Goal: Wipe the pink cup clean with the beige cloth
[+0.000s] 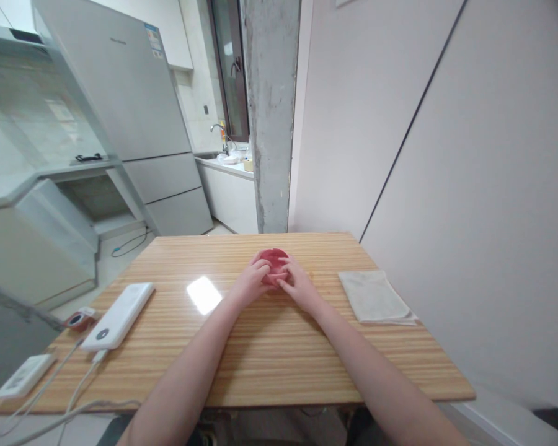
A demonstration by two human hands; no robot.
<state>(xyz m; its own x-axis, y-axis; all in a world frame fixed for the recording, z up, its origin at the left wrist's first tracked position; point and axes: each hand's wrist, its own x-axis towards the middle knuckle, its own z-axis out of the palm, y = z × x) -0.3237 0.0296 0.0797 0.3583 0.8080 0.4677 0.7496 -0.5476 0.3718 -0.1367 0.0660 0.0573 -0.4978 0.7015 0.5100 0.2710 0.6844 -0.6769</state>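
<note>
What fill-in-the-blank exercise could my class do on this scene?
1. The left hand and right hand hold a hollow, rounded object coloured reddish-____.
2. On the striped wooden table, the folded, pale grey cloth lies nearer the ____ hand.
3. The long, white, rectangular power bank lies nearer the ____ hand.

Missing words: pink; right; left.

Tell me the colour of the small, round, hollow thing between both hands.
The small, round, hollow thing is pinkish red, seen in the head view.

Left hand (pixel 255 280), right hand (pixel 298 282) partly hide red item (pixel 275 257); fridge label (pixel 153 41) illegible.
</note>
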